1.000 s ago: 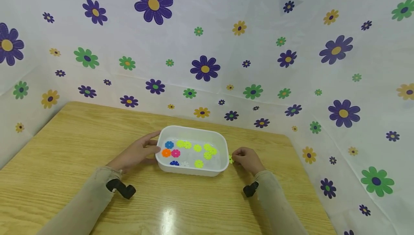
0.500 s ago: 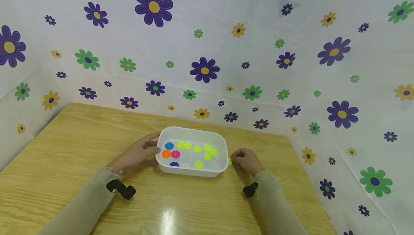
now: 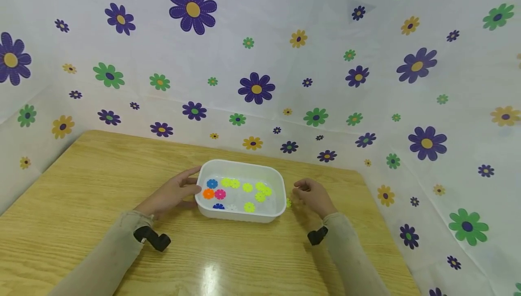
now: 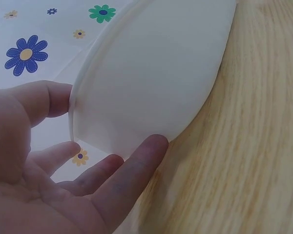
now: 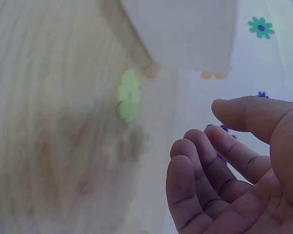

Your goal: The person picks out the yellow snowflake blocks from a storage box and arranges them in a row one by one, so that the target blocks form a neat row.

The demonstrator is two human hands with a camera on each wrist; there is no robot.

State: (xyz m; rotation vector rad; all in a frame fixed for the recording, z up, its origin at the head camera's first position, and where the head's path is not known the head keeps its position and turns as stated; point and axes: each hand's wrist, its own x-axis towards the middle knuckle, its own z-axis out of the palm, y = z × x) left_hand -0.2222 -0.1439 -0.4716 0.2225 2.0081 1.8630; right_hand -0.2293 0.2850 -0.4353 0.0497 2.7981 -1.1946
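A white plastic tub (image 3: 240, 216) stands on the table with several flower-shaped plastic discs inside. Its left end is held by my left hand (image 3: 171, 193); in the left wrist view, the thumb meets the rim and the fingers lie against the outer wall (image 4: 146, 73). One yellow-green flower disc (image 3: 288, 202) lies on the wood just outside the tub's right end, also visible as a pale green disc (image 5: 129, 95) in the right wrist view. My right hand (image 3: 315, 196) hovers beside it, fingers loosely bent, thumb apart, holding nothing.
In the tub, yellow-green discs (image 3: 260, 196) are spread across the middle and right. Blue (image 3: 212, 183), orange (image 3: 208, 194) and pink discs (image 3: 220, 194) lie at its left. The wooden table (image 3: 228, 255) ends at a flower-printed sheet (image 3: 224, 60) behind.
My right hand has released the yellow-green flower disc beside the tub and drawn back slightly, up and to the right. The left hand and the tub have stayed put.
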